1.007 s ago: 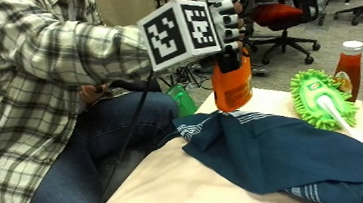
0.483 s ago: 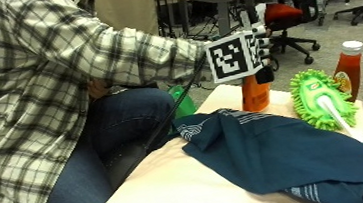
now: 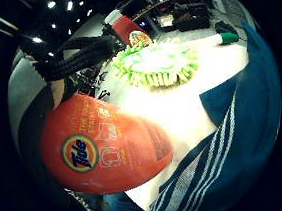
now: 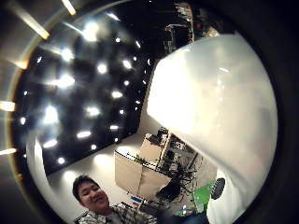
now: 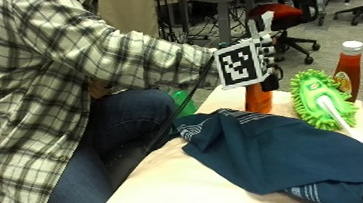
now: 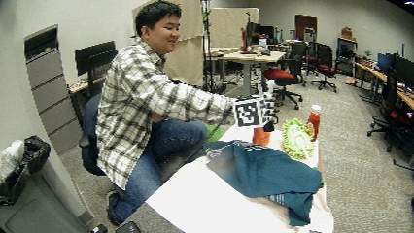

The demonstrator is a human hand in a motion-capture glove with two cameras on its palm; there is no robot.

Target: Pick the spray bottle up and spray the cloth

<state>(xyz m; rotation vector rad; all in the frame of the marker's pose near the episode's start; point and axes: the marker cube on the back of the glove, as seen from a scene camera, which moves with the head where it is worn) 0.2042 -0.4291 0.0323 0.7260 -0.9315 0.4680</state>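
Beige table [image 5: 177, 192] — gloved right hand [image 5: 265, 55] atop orange spray bottle [image 5: 259, 99], beside blue cloth [image 5: 287, 151].

Table [image 5: 177, 192]: pale top, taken as landmark. Green fuzzy duster head [image 5: 320, 99] lies on table near its far edge, white handle [image 5: 335, 117] running back along the top. Red sauce bottle [image 5: 347, 68], white cap, stands upright at the table's far corner, just beside duster. Red-seated office chair [image 5: 283, 14] on floor, well beyond table.

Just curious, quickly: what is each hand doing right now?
Right gloved hand: on top of the orange spray bottle; grip cannot be told.
Bare hand: not visible.
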